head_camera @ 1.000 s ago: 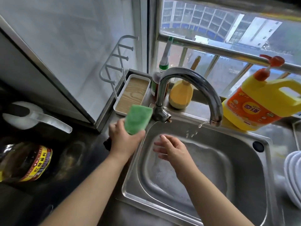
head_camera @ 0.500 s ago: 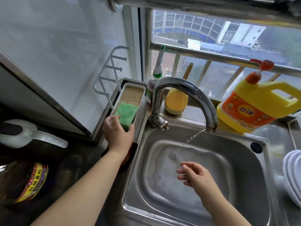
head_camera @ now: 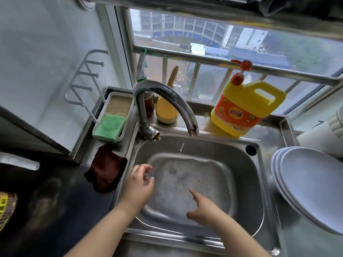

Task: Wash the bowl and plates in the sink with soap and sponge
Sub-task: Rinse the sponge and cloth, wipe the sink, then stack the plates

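Steel sink (head_camera: 246, 160) held foamy water, with a thin stream falling from the tap (head_camera: 167, 97). Both hands hovered over the basin holding nothing: the left hand (head_camera: 138, 186) had loosely curled fingers, and the right hand (head_camera: 206, 210) pointed its forefinger with the thumb spread. The green sponge (head_camera: 109, 127) lay in a white tray (head_camera: 118, 94) left of the tap. Yellow soap (head_camera: 245, 108) stood on the sill behind. White plates (head_camera: 311, 186) were stacked right of the sink. A dark cloth (head_camera: 104, 173) lay at its left.
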